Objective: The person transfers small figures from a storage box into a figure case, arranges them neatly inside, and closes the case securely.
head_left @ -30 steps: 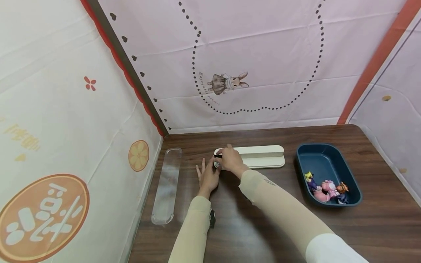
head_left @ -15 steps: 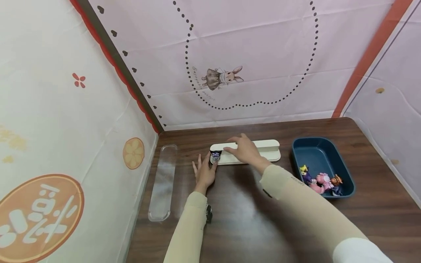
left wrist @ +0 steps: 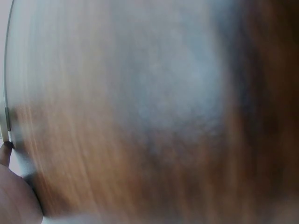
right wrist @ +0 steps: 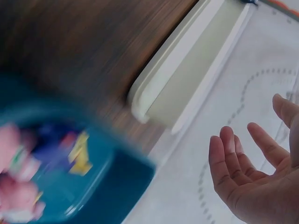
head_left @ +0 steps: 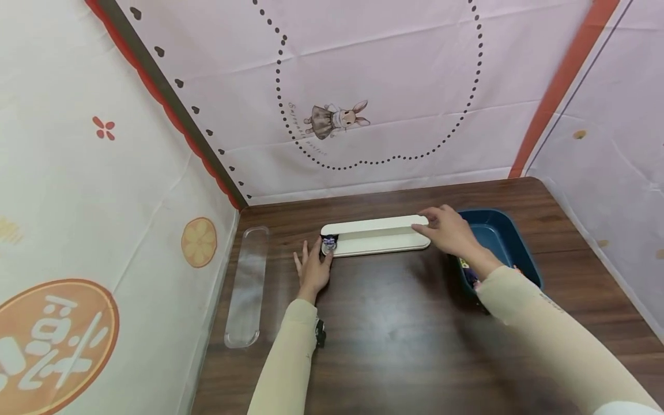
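A small dark blue and white figurine (head_left: 329, 244) stands at the left end of a long white two-level stand (head_left: 384, 245). My left hand (head_left: 314, 271) is at that end, fingers spread and fairly straight, its index finger and thumb right beside the figurine. Between the stand's right end and a dark blue bin (head_left: 490, 216) hovers my right hand (head_left: 452, 231), holding nothing. In the right wrist view its fingers are loosely bent and apart. Pink figurines (right wrist: 18, 196) and a purple-and-yellow figurine (right wrist: 58, 149) lie in the bin, blurred there and mostly hidden by my forearm in the head view.
A clear elongated plastic cover (head_left: 247, 282) lies on the wooden table (head_left: 384, 340) at the left. Printed cloth hangs as a wall (head_left: 404, 75) behind the table and along both sides. The left wrist view shows mostly blurred tabletop.
My right hand has left the figurine and moved right along the stand toward the bin. The left hand has stayed at the stand's left end. The head view has shifted somewhat.
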The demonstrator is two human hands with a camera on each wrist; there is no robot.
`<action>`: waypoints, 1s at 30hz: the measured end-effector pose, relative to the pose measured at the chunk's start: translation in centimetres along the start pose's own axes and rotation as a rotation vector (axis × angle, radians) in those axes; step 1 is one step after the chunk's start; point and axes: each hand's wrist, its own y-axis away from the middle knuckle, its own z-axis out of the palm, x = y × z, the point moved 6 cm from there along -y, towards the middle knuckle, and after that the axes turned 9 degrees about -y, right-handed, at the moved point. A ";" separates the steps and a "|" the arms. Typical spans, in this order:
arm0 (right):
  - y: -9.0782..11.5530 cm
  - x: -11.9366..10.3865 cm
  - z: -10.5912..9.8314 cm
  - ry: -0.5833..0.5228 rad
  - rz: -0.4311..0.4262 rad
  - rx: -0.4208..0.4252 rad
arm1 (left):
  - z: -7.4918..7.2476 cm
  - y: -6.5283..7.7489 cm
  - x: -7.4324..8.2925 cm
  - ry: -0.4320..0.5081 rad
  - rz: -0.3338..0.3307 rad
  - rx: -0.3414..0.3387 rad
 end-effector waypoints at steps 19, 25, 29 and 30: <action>5.2 8.9 -3.7 0.106 0.110 -0.140 | -0.7 0.5 0.3 -0.009 -0.003 0.000; 5.8 9.8 -2.6 0.107 0.143 -0.210 | -0.6 0.5 0.1 -0.001 -0.003 -0.010; 6.1 10.2 -1.7 0.108 0.169 -0.249 | -0.4 0.4 0.0 0.006 -0.003 -0.020; 6.1 10.2 -1.5 0.120 0.169 -0.254 | -0.4 0.4 0.0 0.011 -0.003 -0.021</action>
